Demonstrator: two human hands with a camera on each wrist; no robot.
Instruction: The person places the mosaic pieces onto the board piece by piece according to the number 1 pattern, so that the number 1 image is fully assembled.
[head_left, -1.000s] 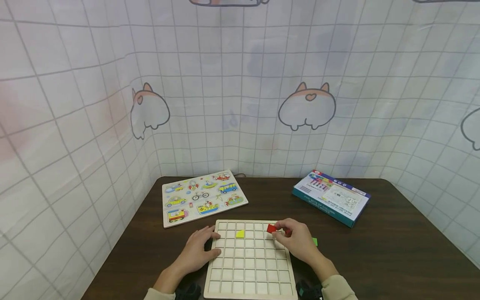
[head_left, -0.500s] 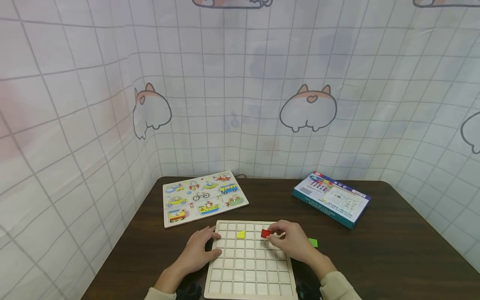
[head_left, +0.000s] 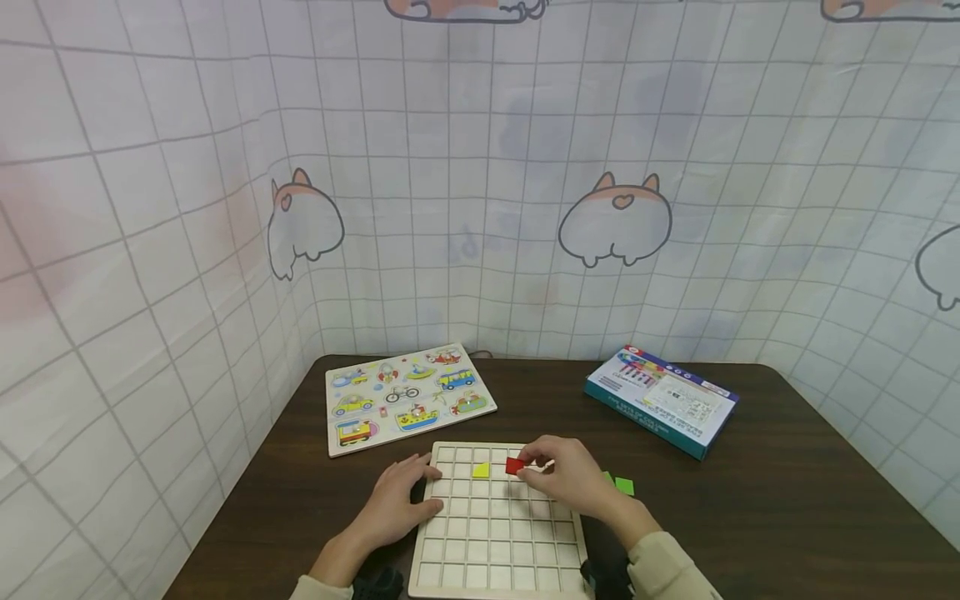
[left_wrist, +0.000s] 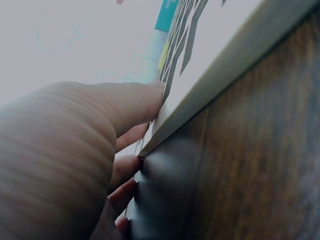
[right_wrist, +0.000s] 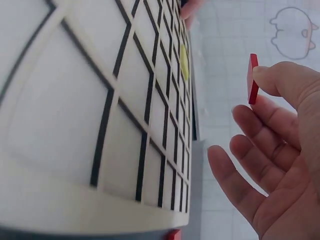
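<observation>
My right hand (head_left: 572, 475) pinches a red square tile (head_left: 514, 466) between thumb and fingertips. The right wrist view shows that red tile (right_wrist: 252, 79) on edge, held apart from the pale gridded wooden board (right_wrist: 127, 150). A yellow tile (head_left: 481, 471) with a cut corner lies in a cell of the board (head_left: 501, 551), left of the red one. My left hand (head_left: 390, 504) rests at the board's left edge; in the left wrist view its thumb (left_wrist: 137, 102) touches the rim and the other fingers reach along the side.
Green tiles (head_left: 624, 486) lie right of the board, partly behind my right forearm. A red piece (right_wrist: 174, 234) shows past the board's edge. Behind stand a picture puzzle board (head_left: 397, 421) at left and a flat teal-sided box (head_left: 660, 400) at right on the dark table (head_left: 787, 500).
My right hand has moved left over the board with the red tile, closer to the yellow tile. More green shows beside the right forearm. My left hand has stayed in place.
</observation>
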